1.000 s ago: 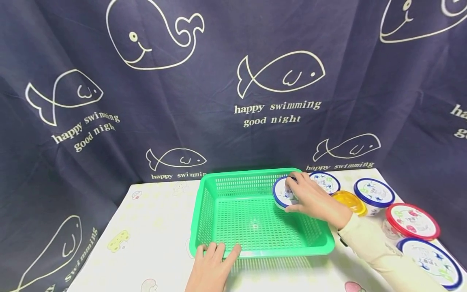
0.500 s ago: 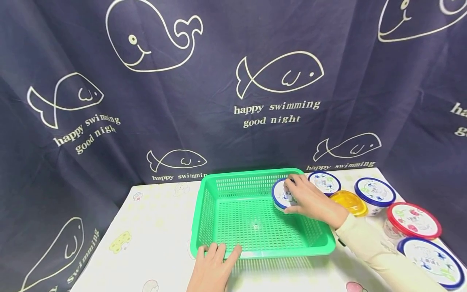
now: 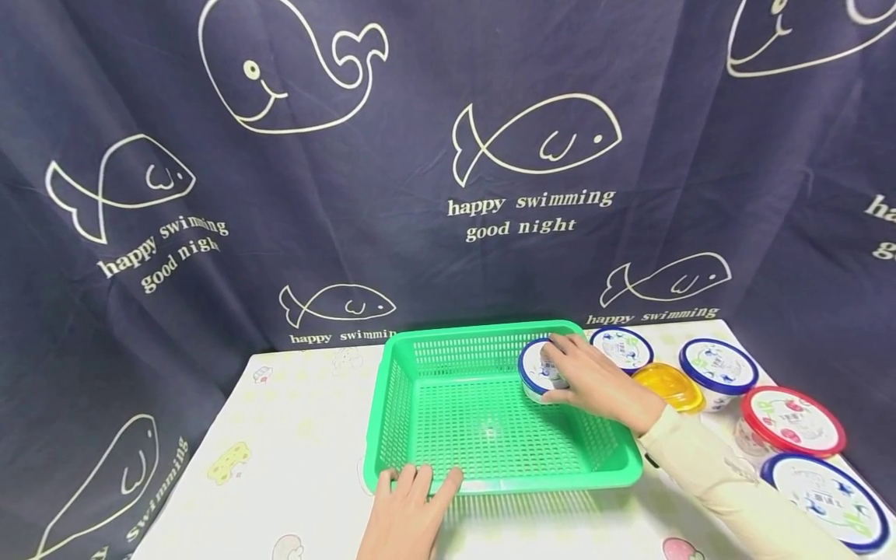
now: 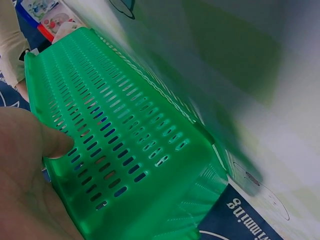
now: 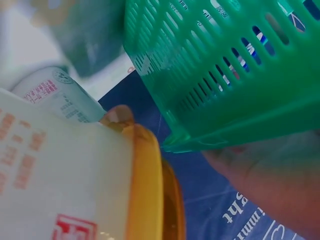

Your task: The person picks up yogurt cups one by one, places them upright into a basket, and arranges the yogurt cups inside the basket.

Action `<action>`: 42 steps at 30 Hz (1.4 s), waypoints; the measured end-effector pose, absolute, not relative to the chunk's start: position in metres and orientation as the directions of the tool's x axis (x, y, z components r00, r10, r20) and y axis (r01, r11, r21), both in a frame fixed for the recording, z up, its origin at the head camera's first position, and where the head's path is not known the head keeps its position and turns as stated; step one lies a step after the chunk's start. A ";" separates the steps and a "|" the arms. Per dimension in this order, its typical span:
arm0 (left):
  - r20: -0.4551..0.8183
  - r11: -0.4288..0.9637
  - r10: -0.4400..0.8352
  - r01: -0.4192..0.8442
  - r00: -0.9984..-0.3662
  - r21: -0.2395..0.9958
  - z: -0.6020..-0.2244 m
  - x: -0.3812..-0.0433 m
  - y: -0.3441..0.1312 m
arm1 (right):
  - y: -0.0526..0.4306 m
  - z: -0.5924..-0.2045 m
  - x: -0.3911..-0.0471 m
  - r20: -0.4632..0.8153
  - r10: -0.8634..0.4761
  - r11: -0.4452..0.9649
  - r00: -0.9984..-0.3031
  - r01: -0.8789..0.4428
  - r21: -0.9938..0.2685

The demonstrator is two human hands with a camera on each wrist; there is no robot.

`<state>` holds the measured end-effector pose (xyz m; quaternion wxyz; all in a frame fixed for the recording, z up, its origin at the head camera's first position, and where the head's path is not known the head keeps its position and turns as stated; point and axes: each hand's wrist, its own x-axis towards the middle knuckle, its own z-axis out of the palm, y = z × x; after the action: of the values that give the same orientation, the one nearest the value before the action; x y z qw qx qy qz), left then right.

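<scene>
In the head view a green plastic basket (image 3: 490, 486) with slotted walls stands on the table. My left hand (image 3: 406, 513) grips its near rim, fingers hooked over the edge; the left wrist view shows the thumb (image 4: 57, 143) against the slotted wall. Inside the basket's back right corner is a round tub with a blue-rimmed white lid (image 3: 537, 365). My right hand (image 3: 595, 381) reaches over the basket's right side and holds this tub from above, fingers and thumb at the lid's edge. Part of the lid is hidden under the hand.
Right of the basket stand a blue-lidded tub (image 3: 621, 349), a yellow-lidded container (image 3: 666, 389), another blue-lidded tub (image 3: 719, 365), a red-lidded tub (image 3: 793, 421) and a large blue-lidded tub (image 3: 826, 502). A dark blue curtain (image 3: 392, 202) hangs directly behind the table.
My right hand and the tub it holds have shifted very slightly left inside the basket. The left hand keeps its grip on the rim.
</scene>
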<state>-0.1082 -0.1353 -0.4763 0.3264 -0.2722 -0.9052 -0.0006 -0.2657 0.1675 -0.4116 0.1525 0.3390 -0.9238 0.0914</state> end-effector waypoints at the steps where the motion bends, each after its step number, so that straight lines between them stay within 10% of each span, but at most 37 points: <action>1: 0.590 0.852 0.492 0.493 -0.640 -0.176 -0.476 -0.108 -0.135 | 0.167 -0.411 -0.266 0.340 -0.601 0.752 -0.723 -0.656 -0.065; 42: 0.569 0.853 0.496 0.490 -0.656 -0.179 -0.478 -0.108 -0.131 | 0.180 -0.395 -0.224 0.346 -0.512 0.817 -0.786 -0.570 -0.085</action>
<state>-0.1084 -0.1312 -0.4782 0.3141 -0.2707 -0.9100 0.0049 -0.2239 0.1800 -0.3950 0.1556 0.2876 -0.9405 0.0926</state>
